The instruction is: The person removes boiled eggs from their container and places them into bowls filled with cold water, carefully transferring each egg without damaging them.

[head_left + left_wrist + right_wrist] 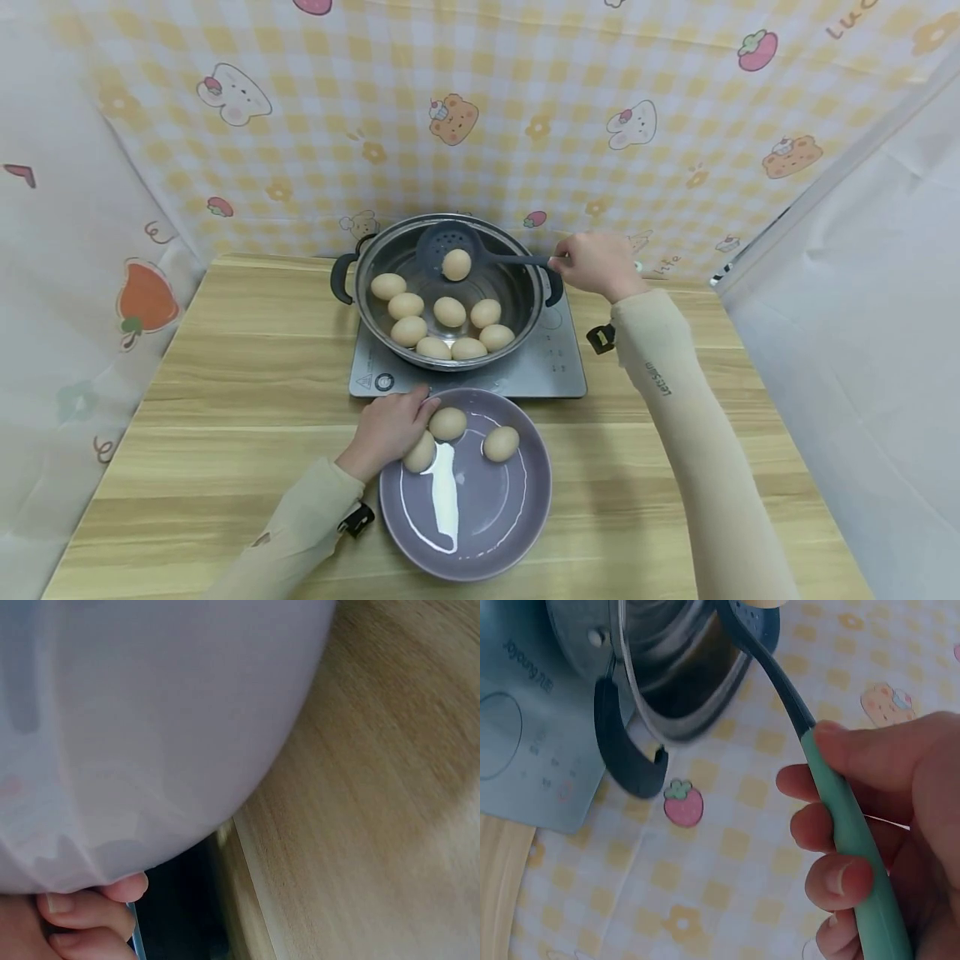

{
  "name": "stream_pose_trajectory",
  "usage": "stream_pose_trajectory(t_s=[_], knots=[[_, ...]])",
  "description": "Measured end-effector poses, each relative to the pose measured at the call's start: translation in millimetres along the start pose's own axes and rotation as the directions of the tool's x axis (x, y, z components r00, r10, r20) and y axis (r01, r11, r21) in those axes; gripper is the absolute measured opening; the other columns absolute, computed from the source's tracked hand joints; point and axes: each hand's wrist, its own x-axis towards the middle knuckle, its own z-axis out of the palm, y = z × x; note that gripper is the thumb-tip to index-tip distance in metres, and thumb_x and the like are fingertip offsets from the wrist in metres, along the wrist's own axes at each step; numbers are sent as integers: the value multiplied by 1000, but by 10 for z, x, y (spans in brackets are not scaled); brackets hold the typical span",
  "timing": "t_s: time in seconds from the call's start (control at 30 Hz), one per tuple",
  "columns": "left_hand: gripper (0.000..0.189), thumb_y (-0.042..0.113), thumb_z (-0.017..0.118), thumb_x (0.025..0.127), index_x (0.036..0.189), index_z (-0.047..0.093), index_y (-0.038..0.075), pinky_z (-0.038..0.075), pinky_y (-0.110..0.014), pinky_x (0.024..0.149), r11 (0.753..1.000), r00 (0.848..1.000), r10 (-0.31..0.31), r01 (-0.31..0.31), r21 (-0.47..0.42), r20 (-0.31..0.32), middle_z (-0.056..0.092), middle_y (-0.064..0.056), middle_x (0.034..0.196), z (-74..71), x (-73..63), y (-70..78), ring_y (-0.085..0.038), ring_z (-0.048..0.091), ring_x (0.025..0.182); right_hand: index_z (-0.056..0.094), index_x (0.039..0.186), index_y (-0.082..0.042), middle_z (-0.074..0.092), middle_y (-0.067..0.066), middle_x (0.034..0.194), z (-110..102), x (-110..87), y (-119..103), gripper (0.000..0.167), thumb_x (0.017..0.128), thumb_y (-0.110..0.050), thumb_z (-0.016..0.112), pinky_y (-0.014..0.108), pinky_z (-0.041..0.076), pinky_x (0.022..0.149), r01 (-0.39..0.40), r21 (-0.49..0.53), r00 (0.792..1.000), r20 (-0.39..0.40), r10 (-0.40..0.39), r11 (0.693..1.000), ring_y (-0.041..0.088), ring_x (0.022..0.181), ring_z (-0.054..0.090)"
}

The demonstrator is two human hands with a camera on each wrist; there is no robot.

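My right hand (pixel 600 262) grips the green handle (pixel 847 825) of a dark slotted skimmer (pixel 435 242). An egg (pixel 456 265) rests in the skimmer's bowl, over the far side of the steel pot (pixel 362 312). Several more brown eggs (pixel 449 312) lie in the pot. With my left hand (pixel 390 429), I hold the purple plate (pixel 517 508) at its upper left rim. The left wrist view shows curled fingers (pixel 94 915) under the plate's pale underside (pixel 165 750). Three eggs (pixel 501 444) lie on the plate, two of them right beside the left hand.
The pot stands on a grey induction cooker (pixel 555 367), its black handles (pixel 341 279) jutting out at both sides. Beneath is a wood-grain table (pixel 255 358). A yellow checked cloth (pixel 495 108) hangs behind, and white sheeting (pixel 60 250) flanks both sides.
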Motion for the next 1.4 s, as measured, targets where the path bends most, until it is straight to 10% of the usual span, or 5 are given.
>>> stream_pose_trajectory(t_s=[0.83,1.1,1.4], knots=[[23,32,48,93,81,54,14,39,-42,49,1000,1000,-1,1,11,-3,63,-14,73,19,7,-15,-36,60,66,66,73,-9,56,3,57,73,90,-228,20,86,-23,59,28,28,38,32,-132,983,-175,-55,991,17,46,43],[23,32,47,93,81,54,14,39,-42,50,1000,1000,-7,7,11,8,63,-14,73,22,10,-17,-36,60,66,66,70,-10,55,4,57,113,78,-281,19,83,-23,64,31,31,37,62,-234,933,-333,-139,970,17,42,41],[22,31,48,93,80,53,14,38,-41,49,1000,1000,0,0,10,7,62,-13,71,18,5,-16,-35,60,65,62,65,-10,54,3,57,173,73,-327,19,80,-20,68,34,32,38,97,-277,829,-509,-232,956,19,39,43]])
